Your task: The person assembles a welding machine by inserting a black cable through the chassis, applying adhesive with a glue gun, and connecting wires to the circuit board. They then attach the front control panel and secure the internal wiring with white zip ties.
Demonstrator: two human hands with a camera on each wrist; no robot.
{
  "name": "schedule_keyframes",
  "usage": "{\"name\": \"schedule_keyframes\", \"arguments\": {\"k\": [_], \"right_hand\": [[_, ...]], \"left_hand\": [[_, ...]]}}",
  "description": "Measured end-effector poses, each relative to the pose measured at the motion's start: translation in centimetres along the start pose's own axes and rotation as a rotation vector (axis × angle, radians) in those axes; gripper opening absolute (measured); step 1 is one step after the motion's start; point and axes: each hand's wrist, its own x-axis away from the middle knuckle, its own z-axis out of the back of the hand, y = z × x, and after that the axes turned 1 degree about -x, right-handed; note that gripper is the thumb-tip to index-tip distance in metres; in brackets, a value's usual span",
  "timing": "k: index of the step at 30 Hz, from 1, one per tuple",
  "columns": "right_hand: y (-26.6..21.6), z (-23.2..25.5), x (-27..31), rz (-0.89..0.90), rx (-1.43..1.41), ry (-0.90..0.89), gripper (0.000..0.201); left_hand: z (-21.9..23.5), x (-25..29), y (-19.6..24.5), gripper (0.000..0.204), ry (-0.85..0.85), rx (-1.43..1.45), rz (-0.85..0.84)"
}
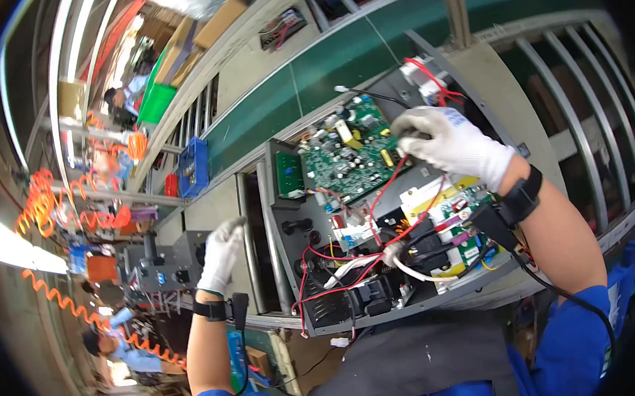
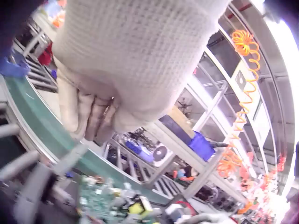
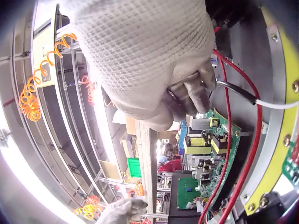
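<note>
In the head view, my gloved right hand [image 1: 442, 141] is over the right edge of a green circuit board [image 1: 344, 156] in an open grey metal case [image 1: 275, 230]. Its fingers are curled. A black cable [image 3: 238, 92] with a white continuation runs up to these fingertips in the right wrist view; I cannot tell whether they pinch it. Red wires [image 3: 228, 102] pass beside the same hand. My gloved left hand [image 1: 222, 257] is raised left of the case, fingers loosely bent and holding nothing.
A smaller board on a yellow plate [image 1: 467, 181], a black fan-like part [image 1: 372, 295] and tangled wires fill the case's near side. Metal rollers [image 1: 584, 120] lie right of it. A blue bin [image 1: 194, 166] stands beyond at left, and orange coiled hoses [image 1: 82, 310] hang there.
</note>
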Motion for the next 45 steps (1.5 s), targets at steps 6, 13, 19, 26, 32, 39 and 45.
{"name": "schedule_keyframes", "arguments": {"k": [6, 13, 19, 26, 32, 39, 45], "right_hand": [[-6.2, -5.3, -2.6, 0.177, 0.240, -0.339, 0.028], [-7.2, -21.1, -7.7, 0.143, 0.614, -0.559, 0.028], [-6.6, -26.0, -9.4, -0.032, 0.763, -0.468, 0.024], [-6.4, -26.5, -9.1, 0.006, 0.729, -0.391, 0.023], [-6.0, -26.9, -9.6, -0.065, 0.888, -0.429, 0.018], [-6.5, -26.7, -9.5, -0.024, 0.892, -0.515, 0.019], [-5.0, -27.3, -9.4, 0.042, 0.968, -0.616, 0.019]], "left_hand": [[-6.8, 2.6, -9.1, 0.044, -0.094, 0.386, -0.044], [-8.6, 1.0, -10.0, 0.031, -0.204, 0.789, 0.014], [-10.1, -0.4, -12.3, 0.022, -0.228, 0.889, -0.060], [-10.4, -0.7, -11.9, 0.027, -0.284, 1.039, 0.001], [-7.4, -0.2, -10.7, 0.029, -0.275, 0.584, 0.044], [-6.7, -0.8, -10.8, 0.026, -0.116, 0.308, -0.228], [-8.9, 1.2, -11.1, 0.024, -0.090, 0.510, -0.119]]}}
